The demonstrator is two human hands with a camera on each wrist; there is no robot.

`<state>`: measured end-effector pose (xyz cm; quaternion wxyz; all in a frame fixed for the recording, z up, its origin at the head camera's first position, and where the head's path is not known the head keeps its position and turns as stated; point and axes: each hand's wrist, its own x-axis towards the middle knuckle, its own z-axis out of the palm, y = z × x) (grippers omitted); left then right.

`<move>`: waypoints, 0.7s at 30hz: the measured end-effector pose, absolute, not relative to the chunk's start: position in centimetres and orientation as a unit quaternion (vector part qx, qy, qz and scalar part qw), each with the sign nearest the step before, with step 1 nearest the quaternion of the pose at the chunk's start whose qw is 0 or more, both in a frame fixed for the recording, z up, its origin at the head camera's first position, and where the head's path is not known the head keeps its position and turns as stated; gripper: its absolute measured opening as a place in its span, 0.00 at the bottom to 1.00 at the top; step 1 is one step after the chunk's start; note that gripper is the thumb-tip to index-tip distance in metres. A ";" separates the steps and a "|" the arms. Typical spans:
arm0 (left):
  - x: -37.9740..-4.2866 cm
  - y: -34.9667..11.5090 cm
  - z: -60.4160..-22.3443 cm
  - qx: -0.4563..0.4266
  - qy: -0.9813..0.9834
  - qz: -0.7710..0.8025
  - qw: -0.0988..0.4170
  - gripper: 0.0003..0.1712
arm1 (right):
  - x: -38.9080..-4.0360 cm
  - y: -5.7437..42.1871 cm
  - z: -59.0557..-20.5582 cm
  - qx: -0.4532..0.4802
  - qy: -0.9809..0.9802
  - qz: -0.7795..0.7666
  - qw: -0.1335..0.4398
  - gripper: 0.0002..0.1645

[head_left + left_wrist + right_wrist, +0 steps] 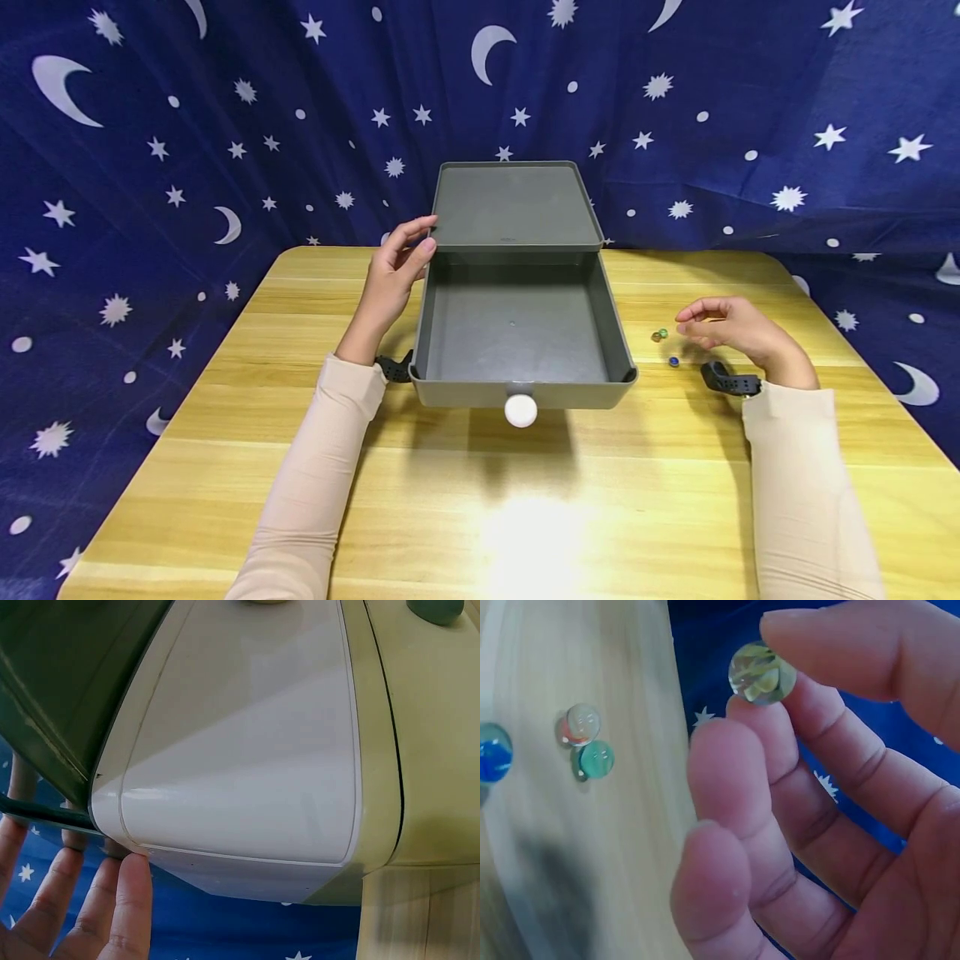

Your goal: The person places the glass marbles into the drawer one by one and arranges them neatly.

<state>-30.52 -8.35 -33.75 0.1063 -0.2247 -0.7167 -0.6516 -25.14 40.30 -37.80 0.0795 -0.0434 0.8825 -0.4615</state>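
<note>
My right hand (738,329) is raised over the table's right side. Thumb and forefinger pinch a clear glass marble (759,681) with yellow swirls, seen in the right wrist view. Below lie a blue marble (673,362), an orange one (656,337) and a green one (663,332), the last two side by side. A small drawer cabinet (517,204) has its grey top drawer (465,394) pulled out, showing a bare inside. My left hand (392,271) rests its fingertips against the cabinet's upper left edge, fingers fairly straight in the left wrist view.
A white round knob (521,411) juts from the drawer front, over the wooden table (225,433). The cabinet's white and yellow lower sides (247,750) show in the left wrist view. A dark blue star-and-moon cloth (337,75) hangs behind.
</note>
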 end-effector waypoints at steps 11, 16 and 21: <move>-30.7 -8.4 -33.7 -0.220 -0.717 -0.653 0.104 0.23 | -24.7 39.8 -36.6 -0.075 0.864 -0.494 0.061 0.05; -30.6 -8.4 -33.7 -0.225 -0.715 -0.653 0.108 0.23 | -24.7 39.5 -36.2 -0.100 0.847 -0.520 0.047 0.06; -30.5 -8.4 -33.8 -0.225 -0.714 -0.654 0.109 0.23 | -24.6 39.2 -35.8 -0.114 0.843 -0.524 0.038 0.06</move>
